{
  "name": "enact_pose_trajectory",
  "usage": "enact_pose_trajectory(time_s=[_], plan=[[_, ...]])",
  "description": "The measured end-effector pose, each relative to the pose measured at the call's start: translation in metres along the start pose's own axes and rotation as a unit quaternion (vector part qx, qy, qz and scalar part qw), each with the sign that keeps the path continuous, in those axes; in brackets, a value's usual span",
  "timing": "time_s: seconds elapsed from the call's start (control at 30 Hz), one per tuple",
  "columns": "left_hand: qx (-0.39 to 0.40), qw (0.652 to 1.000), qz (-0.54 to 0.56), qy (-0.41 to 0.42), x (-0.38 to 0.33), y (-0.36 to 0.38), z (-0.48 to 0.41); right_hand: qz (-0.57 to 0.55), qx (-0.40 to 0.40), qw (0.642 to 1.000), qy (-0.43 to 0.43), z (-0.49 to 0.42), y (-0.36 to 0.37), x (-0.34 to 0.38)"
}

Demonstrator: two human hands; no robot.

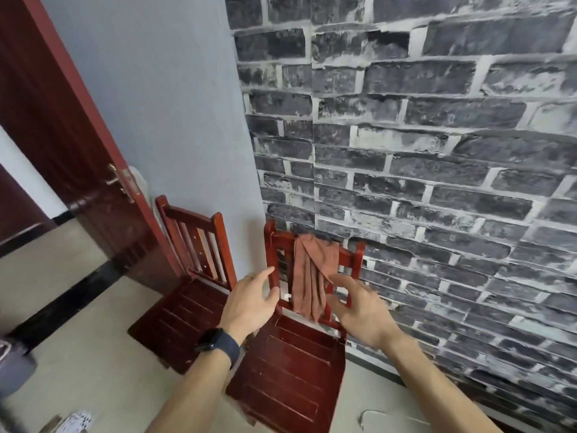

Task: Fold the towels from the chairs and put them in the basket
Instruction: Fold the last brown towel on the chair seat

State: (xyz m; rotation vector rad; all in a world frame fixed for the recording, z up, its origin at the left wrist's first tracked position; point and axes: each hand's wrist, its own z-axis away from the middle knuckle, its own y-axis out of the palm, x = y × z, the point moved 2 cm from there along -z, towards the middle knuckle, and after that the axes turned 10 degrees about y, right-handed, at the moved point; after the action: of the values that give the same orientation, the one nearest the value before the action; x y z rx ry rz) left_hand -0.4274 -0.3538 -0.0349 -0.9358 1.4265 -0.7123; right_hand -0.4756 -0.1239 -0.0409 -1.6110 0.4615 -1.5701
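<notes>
Against the brick-patterned wall stand two red wooden chairs side by side, with a dark red door open to their left. A rust-brown towel hangs bunched over the top rail of the right chair and falls down the front of its slatted back to just above the seat. The left chair stands just beside it, near the door. Both arms reach toward the towel. The left hand, a dark watch on its wrist, has its fingers spread and holds nothing, just left of the cloth by the chair's post. The right hand is likewise spread and holds nothing; its fingertips lie at the towel's right edge, and I cannot tell whether they touch. A grey container shows at the left edge, cut off, its contents hidden.
</notes>
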Motion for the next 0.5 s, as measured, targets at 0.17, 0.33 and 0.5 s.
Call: enact_pose_trajectory(time_s=[0.17, 0.33, 0.5], plan=[[0.013, 1.000, -0.017, 0.005, 0.040, 0.001, -0.068, -0.018, -0.001, 0.998, 0.058, -0.079, 0.023, -0.003], [0.028, 0.997, -0.060, 0.030, 0.072, 0.007, -0.124, -0.092, 0.018, 0.974, 0.207, -0.150, 0.058, -0.024], [0.072, 0.989, -0.116, 0.059, 0.112, 0.030, -0.186, -0.203, -0.010, 0.911, 0.359, -0.204, 0.104, -0.036]])
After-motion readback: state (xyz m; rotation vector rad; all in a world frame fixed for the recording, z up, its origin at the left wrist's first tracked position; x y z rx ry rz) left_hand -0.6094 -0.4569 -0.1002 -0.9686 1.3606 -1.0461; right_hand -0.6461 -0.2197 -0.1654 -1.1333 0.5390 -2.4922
